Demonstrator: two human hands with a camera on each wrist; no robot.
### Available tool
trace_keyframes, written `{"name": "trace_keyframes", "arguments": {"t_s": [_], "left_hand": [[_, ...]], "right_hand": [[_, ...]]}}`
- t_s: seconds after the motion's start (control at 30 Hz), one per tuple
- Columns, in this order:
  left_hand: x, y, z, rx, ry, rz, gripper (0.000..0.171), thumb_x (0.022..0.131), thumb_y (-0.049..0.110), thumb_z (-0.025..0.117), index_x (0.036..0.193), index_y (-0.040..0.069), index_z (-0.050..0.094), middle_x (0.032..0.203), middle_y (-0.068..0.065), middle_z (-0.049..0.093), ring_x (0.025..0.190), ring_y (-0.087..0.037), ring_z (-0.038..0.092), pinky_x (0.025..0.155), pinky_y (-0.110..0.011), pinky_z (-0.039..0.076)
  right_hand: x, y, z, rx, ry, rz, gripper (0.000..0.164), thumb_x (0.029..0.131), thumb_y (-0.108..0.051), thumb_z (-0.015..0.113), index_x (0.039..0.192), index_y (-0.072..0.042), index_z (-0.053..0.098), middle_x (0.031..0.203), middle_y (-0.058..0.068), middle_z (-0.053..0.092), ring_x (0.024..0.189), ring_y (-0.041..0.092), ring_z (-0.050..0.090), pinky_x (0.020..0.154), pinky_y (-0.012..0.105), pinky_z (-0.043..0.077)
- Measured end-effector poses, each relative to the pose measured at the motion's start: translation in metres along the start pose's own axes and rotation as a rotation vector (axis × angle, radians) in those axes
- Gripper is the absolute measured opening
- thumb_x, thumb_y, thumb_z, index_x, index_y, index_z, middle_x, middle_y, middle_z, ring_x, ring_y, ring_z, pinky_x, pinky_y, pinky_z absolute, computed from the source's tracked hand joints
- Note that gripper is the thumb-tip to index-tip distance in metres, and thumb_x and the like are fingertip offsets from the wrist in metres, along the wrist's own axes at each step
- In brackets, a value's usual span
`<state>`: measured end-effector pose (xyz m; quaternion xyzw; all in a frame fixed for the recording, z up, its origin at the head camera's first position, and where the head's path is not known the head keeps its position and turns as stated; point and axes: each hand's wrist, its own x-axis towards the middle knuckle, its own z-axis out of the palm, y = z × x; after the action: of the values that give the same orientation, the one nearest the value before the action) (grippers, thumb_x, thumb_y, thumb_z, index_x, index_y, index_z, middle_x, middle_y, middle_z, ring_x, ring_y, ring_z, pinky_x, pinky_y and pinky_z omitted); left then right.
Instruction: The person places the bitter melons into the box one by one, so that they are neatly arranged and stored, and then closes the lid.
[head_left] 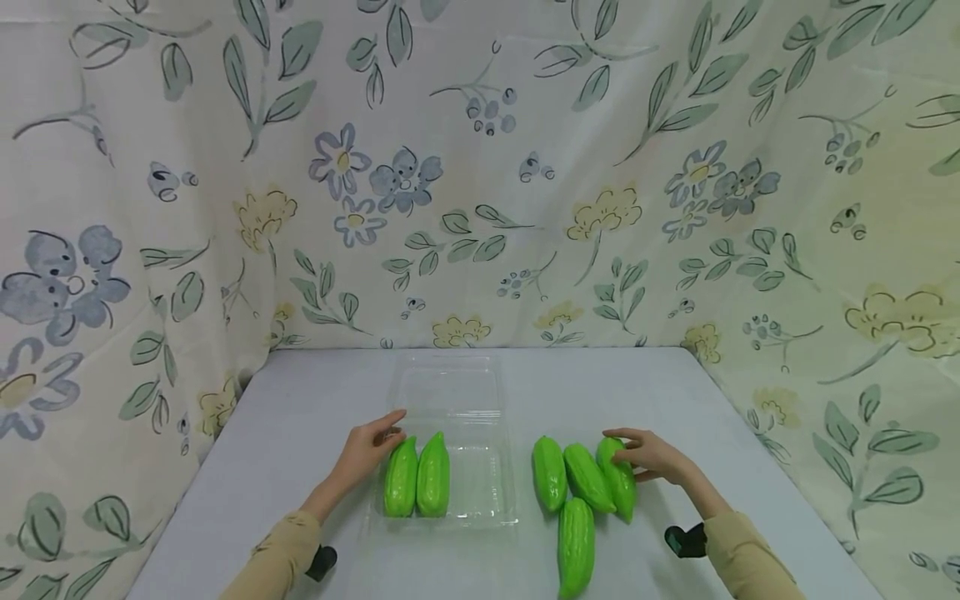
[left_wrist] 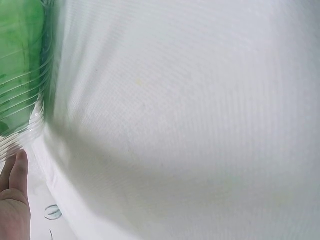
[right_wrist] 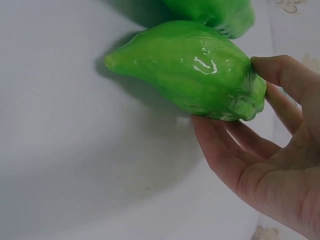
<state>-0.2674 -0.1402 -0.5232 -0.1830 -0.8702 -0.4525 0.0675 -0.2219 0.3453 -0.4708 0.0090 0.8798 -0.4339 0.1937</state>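
My right hand grips the rightmost green bitter melon at its blunt end. In the right wrist view, the thumb lies on one side of this glossy bitter melon and the fingers on the other; its pointed end faces away from the hand. My left hand is at the left edge of a clear plastic clamshell box, with fairly straight fingers by the box's corner in the left wrist view. Two bitter melons lie side by side in the box's left half.
Right of the box lie more bitter melons, one of them nearer the front. The box's lid is folded back behind it on the white table. A floral curtain hangs behind and at both sides.
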Motion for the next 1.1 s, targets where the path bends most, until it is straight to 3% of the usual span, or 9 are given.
{"name": "trace_keyframes", "arguments": {"t_s": [0.37, 0.7, 1.1], "left_hand": [[0.0, -0.004, 0.0, -0.026, 0.01, 0.022, 0.044, 0.09, 0.012, 0.065, 0.132, 0.003, 0.055, 0.132, -0.015, 0.058, 0.104, -0.029, 0.067, 0.088, -0.041, 0.054], [0.0, -0.006, 0.002, 0.0, 0.044, 0.078, 0.044, 0.088, 0.01, 0.067, 0.13, 0.001, 0.056, 0.128, -0.017, 0.06, 0.099, -0.03, 0.068, 0.081, -0.039, 0.057], [-0.001, -0.008, 0.003, -0.005, 0.046, 0.068, 0.044, 0.088, 0.013, 0.067, 0.13, 0.002, 0.057, 0.127, -0.016, 0.061, 0.1, -0.029, 0.068, 0.081, -0.04, 0.056]], "right_hand": [[-0.003, 0.002, -0.009, 0.025, 0.003, 0.004, 0.059, 0.091, -0.018, 0.061, 0.143, -0.002, 0.038, 0.142, 0.042, 0.029, 0.113, 0.037, 0.057, 0.08, 0.046, 0.057], [-0.005, 0.003, -0.018, 0.082, -0.014, -0.012, 0.061, 0.093, -0.022, 0.059, 0.145, -0.002, 0.034, 0.134, 0.031, 0.046, 0.093, 0.021, 0.06, 0.08, 0.042, 0.056], [0.001, -0.002, -0.023, 0.187, 0.005, -0.001, 0.065, 0.094, -0.026, 0.058, 0.148, -0.006, 0.029, 0.128, 0.017, 0.05, 0.095, 0.019, 0.056, 0.081, 0.036, 0.054]]}}
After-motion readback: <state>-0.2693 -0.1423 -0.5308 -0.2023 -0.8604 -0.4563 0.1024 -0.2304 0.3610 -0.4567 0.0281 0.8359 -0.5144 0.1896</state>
